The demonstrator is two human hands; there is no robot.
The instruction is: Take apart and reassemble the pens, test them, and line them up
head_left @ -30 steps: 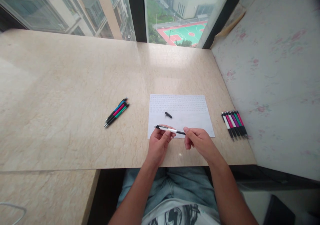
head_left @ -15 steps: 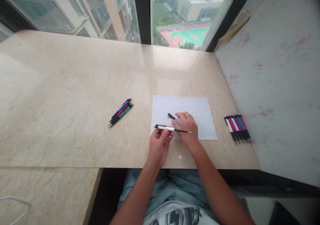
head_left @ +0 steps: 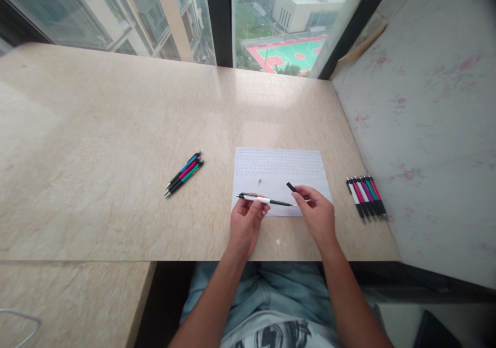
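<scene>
Table [head_left: 96, 131] bears paper [head_left: 279, 164] right of centre; over its near edge the left hand [head_left: 244, 225] and right hand [head_left: 318, 214] pinch a pen [head_left: 261, 200] and short black piece [head_left: 290, 187] respectively. Light, stiff and probably slick, the pen seems best gripped by its white barrel, clear of the slender refill [head_left: 281, 203]; the tiny bit [head_left: 260, 181] on the paper could roll.

Beige marbled tabletop [head_left: 116, 110] bore a sheet of paper [head_left: 279, 159] with faint rows of writing; left, three clustered pens [head_left: 189, 170]; right, a row of pens [head_left: 365, 195].
</scene>
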